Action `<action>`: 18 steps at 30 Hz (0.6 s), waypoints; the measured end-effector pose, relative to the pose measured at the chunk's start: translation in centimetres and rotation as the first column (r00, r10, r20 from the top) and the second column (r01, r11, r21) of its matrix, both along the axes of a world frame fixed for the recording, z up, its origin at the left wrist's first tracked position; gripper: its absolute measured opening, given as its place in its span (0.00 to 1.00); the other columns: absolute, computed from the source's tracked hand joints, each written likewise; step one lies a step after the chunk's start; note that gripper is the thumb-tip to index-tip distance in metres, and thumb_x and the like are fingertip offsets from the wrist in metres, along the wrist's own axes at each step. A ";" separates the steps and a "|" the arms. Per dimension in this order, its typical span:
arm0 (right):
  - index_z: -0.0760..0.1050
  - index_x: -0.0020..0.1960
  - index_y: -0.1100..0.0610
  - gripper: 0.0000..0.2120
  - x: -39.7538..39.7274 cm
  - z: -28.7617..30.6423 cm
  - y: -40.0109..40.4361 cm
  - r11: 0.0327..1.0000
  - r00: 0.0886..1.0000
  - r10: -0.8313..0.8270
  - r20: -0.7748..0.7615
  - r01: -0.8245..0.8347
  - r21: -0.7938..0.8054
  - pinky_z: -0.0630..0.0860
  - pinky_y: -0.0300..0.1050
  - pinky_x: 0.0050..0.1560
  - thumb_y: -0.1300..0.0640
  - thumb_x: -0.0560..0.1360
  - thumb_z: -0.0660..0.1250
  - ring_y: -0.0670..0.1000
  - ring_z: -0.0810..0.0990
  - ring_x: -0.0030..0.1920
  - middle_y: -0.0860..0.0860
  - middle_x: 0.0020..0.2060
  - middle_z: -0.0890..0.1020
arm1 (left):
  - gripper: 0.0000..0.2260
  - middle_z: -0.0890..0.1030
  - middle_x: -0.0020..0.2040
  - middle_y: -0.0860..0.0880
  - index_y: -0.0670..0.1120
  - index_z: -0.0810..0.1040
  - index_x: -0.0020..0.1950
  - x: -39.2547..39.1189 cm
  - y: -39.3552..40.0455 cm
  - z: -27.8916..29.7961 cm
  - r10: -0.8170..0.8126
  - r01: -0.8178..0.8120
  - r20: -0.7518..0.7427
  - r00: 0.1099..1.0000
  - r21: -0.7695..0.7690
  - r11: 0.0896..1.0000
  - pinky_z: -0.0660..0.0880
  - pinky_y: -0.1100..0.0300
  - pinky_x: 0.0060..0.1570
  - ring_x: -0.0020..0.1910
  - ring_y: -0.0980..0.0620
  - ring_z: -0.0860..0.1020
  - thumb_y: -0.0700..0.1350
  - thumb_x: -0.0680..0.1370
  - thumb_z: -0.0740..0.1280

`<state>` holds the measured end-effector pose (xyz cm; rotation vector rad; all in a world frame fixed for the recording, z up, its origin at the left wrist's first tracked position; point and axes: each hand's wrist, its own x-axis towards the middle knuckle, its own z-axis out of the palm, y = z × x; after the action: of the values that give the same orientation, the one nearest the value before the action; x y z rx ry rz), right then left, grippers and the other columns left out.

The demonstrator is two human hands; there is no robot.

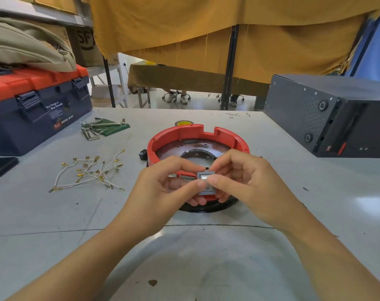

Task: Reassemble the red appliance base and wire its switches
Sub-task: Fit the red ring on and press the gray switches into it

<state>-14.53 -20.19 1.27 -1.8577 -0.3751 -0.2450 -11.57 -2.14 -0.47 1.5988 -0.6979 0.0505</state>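
Here both hands, left [163, 181] and right [241, 177], pinch a grey switch [206, 181] just above the near rim of the red base [197, 135] on the worktop [54, 213]. Pressed in crooked (the opening is hidden), it could jam or slip loose.

A grey table [206, 257] fills the foreground, scuffed and glossy with pale light reflections. Behind the table hangs a mustard cloth [206, 29] over dark poles [229, 79]. Beyond the table's far edge, under the cloth, a pale floor [197, 101] shows chair wheels [176, 97] and another cloth-covered table [184, 77]. Left of the table stands a metal shelf [43, 18] with cardboard boxes [84, 44].
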 end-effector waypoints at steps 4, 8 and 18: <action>0.78 0.40 0.51 0.03 0.3 -0.2 -0.3 0.998 1.000 0.025 -0.008 -0.025 -0.053 0.78 0.40 0.41 0.56 0.72 0.72 0.48 0.81 0.39 0.49 0.37 0.82 | 0.06 0.80 0.44 0.44 0.41 0.81 0.45 -0.2 -0.4 -0.4 0.027 -0.026 0.054 0.998 -0.005 1.000 0.81 0.52 0.36 0.33 0.45 0.83 0.43 0.73 0.71; 0.79 0.40 0.51 0.04 0.4 -0.6 -0.2 0.994 0.999 0.034 -0.008 -0.034 -0.104 0.77 0.39 0.41 0.59 0.72 0.72 0.48 0.81 0.38 0.49 0.36 0.82 | 0.03 0.79 0.41 0.44 0.39 0.80 0.43 -0.1 -0.6 -0.6 0.032 -0.044 0.151 0.988 0.073 0.996 0.79 0.53 0.37 0.32 0.48 0.82 0.35 0.76 0.67; 0.80 0.44 0.48 0.07 0.0 0.6 -2.2 0.977 0.997 -0.064 -0.041 0.054 -0.204 0.79 0.35 0.44 0.59 0.70 0.71 0.43 0.81 0.49 0.42 0.43 0.83 | 0.12 0.77 0.48 0.59 0.55 0.77 0.50 1.5 1.2 0.1 0.324 -0.400 0.325 0.889 0.206 0.893 0.72 0.73 0.42 0.49 0.60 0.74 0.37 0.78 0.62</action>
<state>-14.52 -22.39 1.83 -2.0744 -0.3217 -0.2085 -10.09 -0.96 -0.34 1.9950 -0.6292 0.4911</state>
